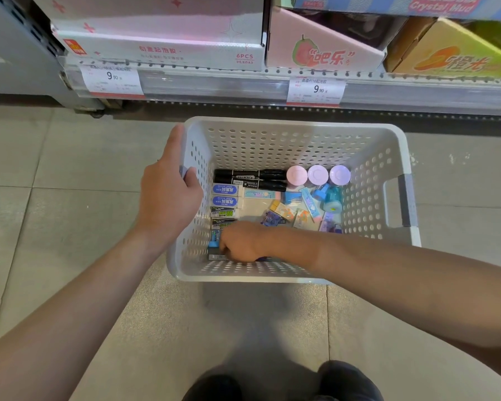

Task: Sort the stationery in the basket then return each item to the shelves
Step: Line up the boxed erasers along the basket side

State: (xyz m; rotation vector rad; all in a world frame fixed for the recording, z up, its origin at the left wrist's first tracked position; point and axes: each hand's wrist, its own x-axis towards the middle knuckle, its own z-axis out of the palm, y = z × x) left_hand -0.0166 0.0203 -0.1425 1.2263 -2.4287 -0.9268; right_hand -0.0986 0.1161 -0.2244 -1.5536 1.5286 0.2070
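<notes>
Curling over the grey handle, the fingers of the left hand (168,192) grip the left rim of the white perforated plastic basket (272,134) standing on the tiled floor (70,169) below the shelf (243,85). Inside, the right hand (239,246) bends its fingers onto small boxed erasers (224,202) near the front-left corner; its grasp cannot be told. Black markers (249,179) lie behind.

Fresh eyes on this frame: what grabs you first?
The white perforated basket on the tiled floor, dead centre below the shelf. The left hand grips its left rim while the right hand reaches into the near-left corner. Inside, black markers lie along the far wall beside three pastel round lids.
</notes>
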